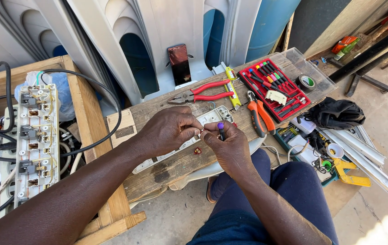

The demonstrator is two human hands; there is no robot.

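Over bench | left hand [169, 131] pinches small part, maybe wire | right hand [226, 144] grips screwdriver [221, 130]

— What have you got there?

— A small screwdriver [221, 130] with a purple cap. It stands nearly upright in my right hand [228, 146], cap on top, and only the top of its dark handle shows above my fingers.

— And the other hand?

— My left hand [169, 131] pinches a tiny reddish piece [202, 131] at its fingertips, touching my right fingers. It is too small to tell more.

— What lies under them?

— A long white power strip [212, 117], opened up, flat and slanting across the wooden tabletop [157, 170]. A small red part [197, 151] rests beside it.
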